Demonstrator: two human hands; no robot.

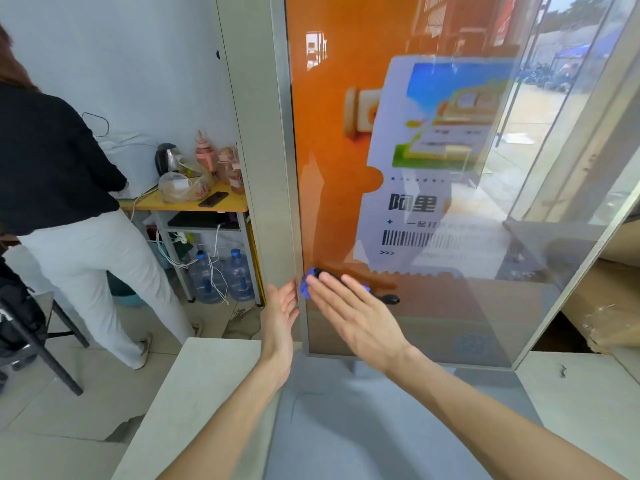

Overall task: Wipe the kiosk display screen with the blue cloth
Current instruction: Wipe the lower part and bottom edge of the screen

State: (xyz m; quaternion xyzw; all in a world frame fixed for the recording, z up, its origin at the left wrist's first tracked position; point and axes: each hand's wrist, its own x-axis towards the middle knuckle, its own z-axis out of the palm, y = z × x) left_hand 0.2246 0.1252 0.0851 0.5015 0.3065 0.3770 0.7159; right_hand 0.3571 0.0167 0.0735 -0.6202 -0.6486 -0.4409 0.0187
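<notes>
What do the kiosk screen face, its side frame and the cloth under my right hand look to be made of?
The tall orange kiosk display screen: glossy glass or acrylic, since it mirrors the street and doorway. The grey frame strip along its left edge: brushed metal, probably aluminium, with a dull sheen. The small blue cloth under the right hand: soft fabric, bunched; the weave is too small to tell.

A person in black (45,161) stands at a yellow table (194,204) bearing a kettle (165,158), water jugs (221,278) beneath

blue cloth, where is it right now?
Head view: the blue cloth is pressed flat under the right hand against the kiosk screen, low at its left edge.
</notes>
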